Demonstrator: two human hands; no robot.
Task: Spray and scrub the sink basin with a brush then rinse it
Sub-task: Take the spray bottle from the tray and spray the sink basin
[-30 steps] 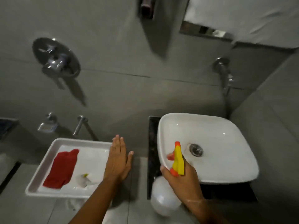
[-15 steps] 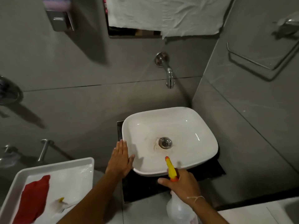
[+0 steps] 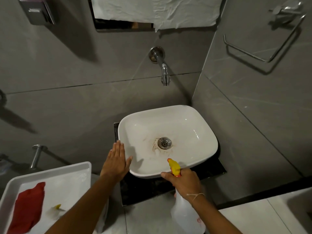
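Observation:
A white sink basin (image 3: 190, 119) sits on a dark counter, with brownish stains around its metal drain (image 3: 164, 143). My right hand (image 3: 183, 183) grips a translucent spray bottle (image 3: 186, 217) at the basin's near rim; its yellow and orange nozzle (image 3: 173, 167) points into the bowl. My left hand (image 3: 116, 162) lies flat and empty, fingers apart, against the basin's left rim. A small brush with a yellow tip (image 3: 54, 210) rests in the white tray at lower left.
A wall tap (image 3: 163, 67) juts out above the basin. The white tray (image 3: 79, 168) at lower left also holds a red cloth (image 3: 28, 210). A towel ring (image 3: 263, 46) hangs on the right wall. White paper (image 3: 155, 10) covers the mirror above.
The view has swung right and centred on the basin. My left hand went from the tray's edge to the basin's left rim. The spray bottle stays in my right hand, aimed into the bowl.

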